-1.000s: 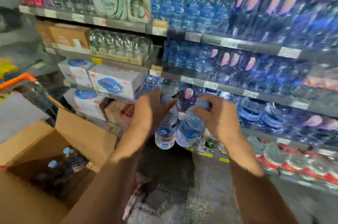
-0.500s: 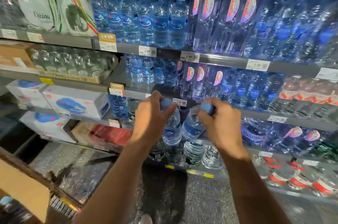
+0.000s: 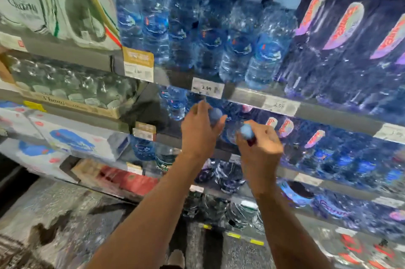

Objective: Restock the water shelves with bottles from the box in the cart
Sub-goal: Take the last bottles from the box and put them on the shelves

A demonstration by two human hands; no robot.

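My left hand [image 3: 198, 130] grips a water bottle by its neck, the pale blue cap [image 3: 215, 114] showing between thumb and fingers. My right hand [image 3: 259, 150] grips a second bottle the same way, its blue cap [image 3: 246, 132] on top. Both bottles are held at the front of the second shelf [image 3: 247, 99], just under its price strip, among small blue-labelled bottles [image 3: 175, 104]. Their bodies are mostly hidden behind my hands. The box and cart are out of view.
The shelf above holds a row of larger blue-capped bottles [image 3: 236, 36] and tall dark bottles with pink labels [image 3: 341, 34]. To the left are wrapped bottle packs [image 3: 54, 3], a tray of clear bottles [image 3: 72, 88] and white cartons [image 3: 72, 139]. Lower shelves are stocked with more bottles [image 3: 230, 209].
Both hands have lifted the two bottles from the lower shelf level up to the second shelf and moved them forward. The view has swung away from the box, closer to the shelves.
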